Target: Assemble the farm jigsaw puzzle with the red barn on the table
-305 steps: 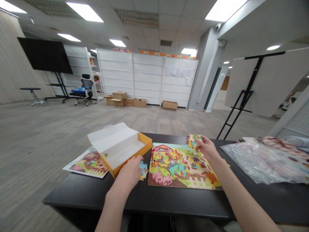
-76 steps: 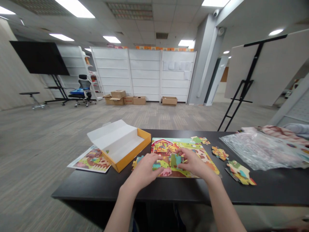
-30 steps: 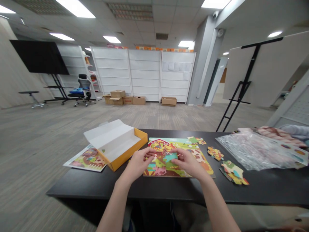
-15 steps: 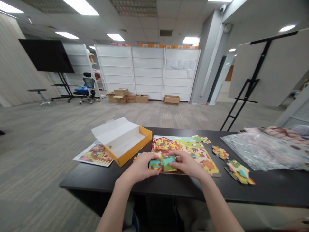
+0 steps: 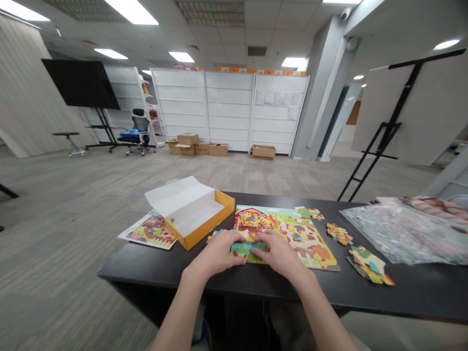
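Observation:
My left hand (image 5: 224, 251) is at the near left corner of a farm-picture jigsaw puzzle (image 5: 296, 231) on the dark table. Its thumb and fingers close around the left side of a teal-and-green puzzle piece (image 5: 242, 248). From the other side, my right hand (image 5: 278, 252) grips the same teal area with curled fingers and thumb. My fingers cover part of the pieces, so the joint between them is hard to see. Another loose piece (image 5: 249, 219) lies over the red barn. Part of a piece (image 5: 213, 235) shows behind my left hand.
An open yellow box (image 5: 208, 229) stands left of the puzzle, partly over a picture sheet (image 5: 149, 231). Loose pieces (image 5: 339, 234) and a small stack of pieces (image 5: 369, 265) lie to the right. Farther right rests a clear plastic bag (image 5: 398, 234).
My right hand has come left, nearer my left hand, and the teal area between them shows less. The whole view has shifted slightly, with the scene sitting farther right.

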The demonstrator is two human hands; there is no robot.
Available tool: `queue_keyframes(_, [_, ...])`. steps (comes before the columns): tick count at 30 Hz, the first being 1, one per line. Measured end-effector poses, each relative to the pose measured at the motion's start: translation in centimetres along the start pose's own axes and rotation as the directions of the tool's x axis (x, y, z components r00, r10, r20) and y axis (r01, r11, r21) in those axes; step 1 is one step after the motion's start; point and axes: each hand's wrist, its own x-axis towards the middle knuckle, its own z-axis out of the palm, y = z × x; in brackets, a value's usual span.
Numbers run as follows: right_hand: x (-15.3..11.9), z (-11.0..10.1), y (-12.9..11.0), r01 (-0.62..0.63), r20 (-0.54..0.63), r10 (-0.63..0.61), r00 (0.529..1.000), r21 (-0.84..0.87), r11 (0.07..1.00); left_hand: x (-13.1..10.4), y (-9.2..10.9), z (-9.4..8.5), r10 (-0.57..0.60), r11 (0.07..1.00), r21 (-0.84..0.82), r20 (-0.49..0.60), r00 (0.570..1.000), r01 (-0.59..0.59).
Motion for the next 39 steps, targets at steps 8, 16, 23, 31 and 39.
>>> queue_keyframes(8, [-0.1, -0.1, 1.1, 0.051, 0.030, -0.051, 0.998, 0.013, 0.999, 0.1, -0.4, 0.2, 0.081, 0.995, 0.050, 0.034, 0.996, -0.082])
queue_keyframes(16, [-0.2, -3.2, 4.3, 0.023, -0.170, -0.002, 0.985, 0.118, 0.993, 0.1, -0.3, 0.5, 0.091, 0.995, 0.051, 0.004, 0.996, -0.091])
queue_keyframes(23, [-1.1, -6.0, 10.2, -0.356, -0.492, 0.322, 0.809, 0.026, 0.934, 0.4, -0.5, 1.2, 0.136, 0.991, -0.002, -0.037, 0.990, -0.137])
queue_keyframes(31, [-1.5, -5.1, 11.1, -0.452, -0.279, 0.402, 0.872, -0.146, 0.880, 0.6, -0.4, 1.5, 0.142, 0.989, -0.020, -0.045, 0.989, -0.143])
queue_keyframes(39, [-0.6, -4.5, 8.3, -0.477, -0.274, 0.409, 0.870, -0.267, 0.837, 0.6, -0.2, 1.4, 0.132, 0.991, -0.024, -0.040, 0.990, -0.133])
